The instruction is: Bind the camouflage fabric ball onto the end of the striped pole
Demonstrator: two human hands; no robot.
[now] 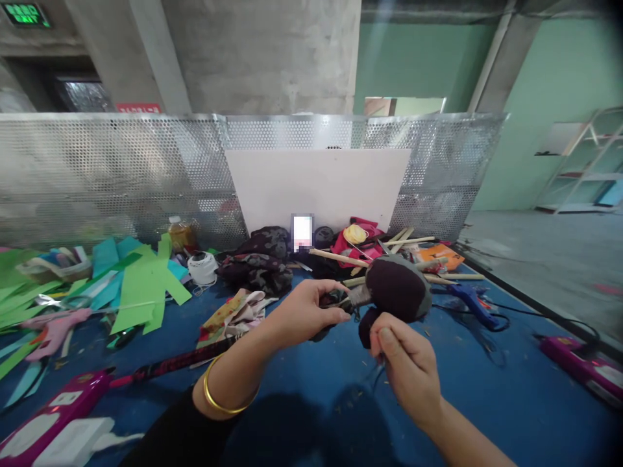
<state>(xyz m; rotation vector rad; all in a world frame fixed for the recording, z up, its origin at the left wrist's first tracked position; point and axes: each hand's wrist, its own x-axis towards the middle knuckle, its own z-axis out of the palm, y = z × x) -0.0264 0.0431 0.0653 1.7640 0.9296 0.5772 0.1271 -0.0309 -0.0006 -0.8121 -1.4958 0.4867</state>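
My left hand is closed around the gathered end of a dark cloth-covered ball. Grey thread is wound round the ball's neck, between my fingertips and its rounded part. The ball is held in the air over the blue table, lying on its side with the bulge to the right. Just below it, my right hand is closed in a pinch. A small rounded piece of dark cloth shows at its fingertips; whether it joins the ball is hidden.
Dark patterned cloth, a white string ball and wooden sticks lie behind my hands. Green strips and a pink glue gun are left. A blue glue gun with a cord and a purple power strip sit right.
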